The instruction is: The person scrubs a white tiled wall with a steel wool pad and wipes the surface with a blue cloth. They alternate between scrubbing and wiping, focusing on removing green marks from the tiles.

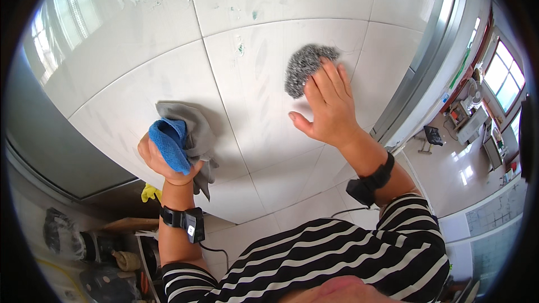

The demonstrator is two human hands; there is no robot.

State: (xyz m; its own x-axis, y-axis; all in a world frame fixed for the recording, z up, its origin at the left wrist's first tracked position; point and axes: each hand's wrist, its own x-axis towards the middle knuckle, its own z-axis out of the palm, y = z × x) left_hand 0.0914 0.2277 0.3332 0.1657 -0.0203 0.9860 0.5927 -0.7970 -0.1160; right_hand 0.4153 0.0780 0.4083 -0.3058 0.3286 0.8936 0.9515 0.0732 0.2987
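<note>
A grey steel-wool scouring pad [305, 67] lies against the white tiled wall [269, 134], with the fingers of my right hand [330, 103] pressed over its right part and the thumb spread away. Lower left, my left hand [162, 162] holds a folded blue cloth [170, 147] together with a grey cloth [196, 130] that hangs down beside it. Green and whitish residue [240, 48] marks the tiles between the hands and above them. Both forearms wear black strapped devices with cables.
A metal door frame [425, 50] stands right of the tiles, with a room holding a stool [431, 135] and a fan [474, 90] beyond. A dark glossy panel [54, 147] is at left. Below it are a yellow glove or cloth [149, 192] and a cluttered shelf [145, 256].
</note>
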